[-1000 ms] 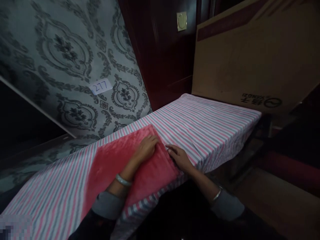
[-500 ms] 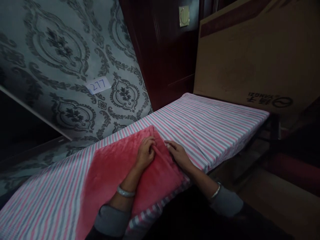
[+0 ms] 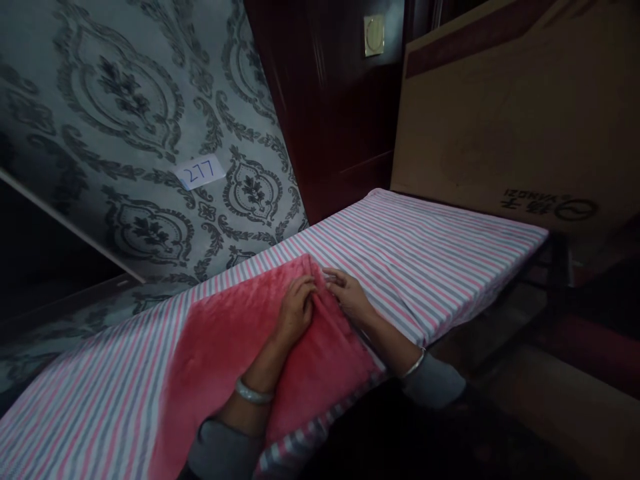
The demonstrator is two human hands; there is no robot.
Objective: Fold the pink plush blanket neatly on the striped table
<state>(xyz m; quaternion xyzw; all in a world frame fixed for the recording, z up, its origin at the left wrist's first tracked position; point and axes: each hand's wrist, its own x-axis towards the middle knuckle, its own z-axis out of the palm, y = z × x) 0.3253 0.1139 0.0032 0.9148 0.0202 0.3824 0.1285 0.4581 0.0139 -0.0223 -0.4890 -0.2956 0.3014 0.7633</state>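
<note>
A red plush cloth (image 3: 225,340) lies flat over a pink, grey and white striped sheet (image 3: 400,247). Its right side has a raised fold running from the far corner toward me. My left hand (image 3: 297,308) rests on the cloth with curled fingers pinching that fold near its far end. Just to the right, my right hand (image 3: 349,293) is bent over the cloth's right edge, thumb and fingers closed on it. The exact fingertip contact of both hands is partly hidden. Each wrist wears a bangle, below grey cuffs.
A large cardboard box (image 3: 500,120) leans behind the far end of the striped surface. Beside it stands a dark red wooden panel (image 3: 340,107) with a switch plate (image 3: 374,36). Patterned wallpaper (image 3: 150,133) carries a paper label (image 3: 201,171) reading 277.
My right hand has shifted left along the cloth's edge, closer to my left hand. My left hand stays at the fold. The view has tilted slightly.
</note>
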